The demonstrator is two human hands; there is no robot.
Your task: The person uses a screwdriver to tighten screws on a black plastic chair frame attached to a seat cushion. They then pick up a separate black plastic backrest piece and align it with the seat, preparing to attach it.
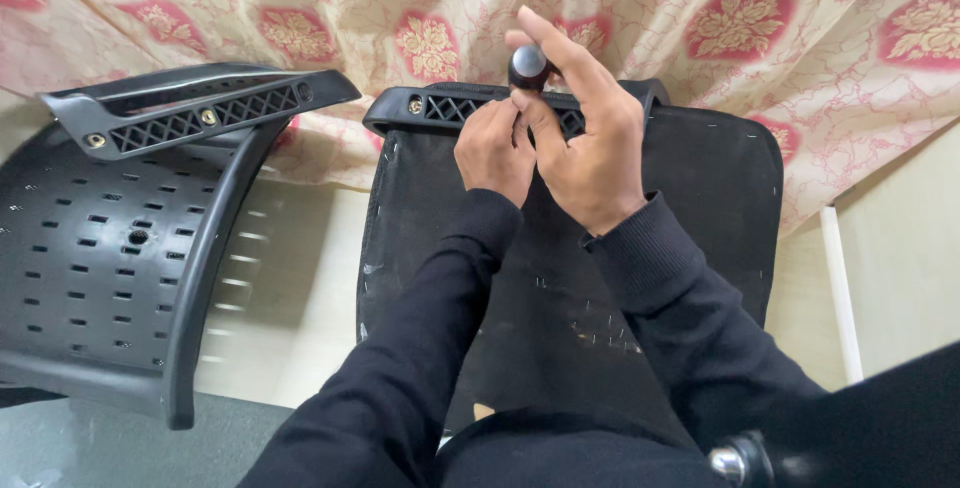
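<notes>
The grip of the left hand (494, 151) is narrow: its fingers are curled in tight at the upper edge of a black chair back (560, 278), pinching at something too small to make out against the plastic bracket (445, 108) that runs along that edge. The right hand (588, 138) sits just beside it, touching it, and holds a tool with a round black knob handle (528, 65); thumb and forefinger close on the knob while the forefinger stretches up over it, and the shaft of the tool is hidden behind the fingers. Going left to right, there are two chair parts. The first is a perforated black plastic shell (95, 258) at the left, with a lattice-patterned bracket (195, 108) across its top carrying two visible metal fasteners. The second is the fabric-covered chair back in the middle, where both hands work; its bracket shows one metal fastener (415, 106) at the left end, and small staples dot its fabric. Both arms wear black sleeves (420, 348) that come up from the bottom of the view. Behind everything hangs a cream curtain (740, 28) printed with red floral medallions. At the lower right, one shiny metal knob (728, 463) shows on a dark part near the right sleeve.
</notes>
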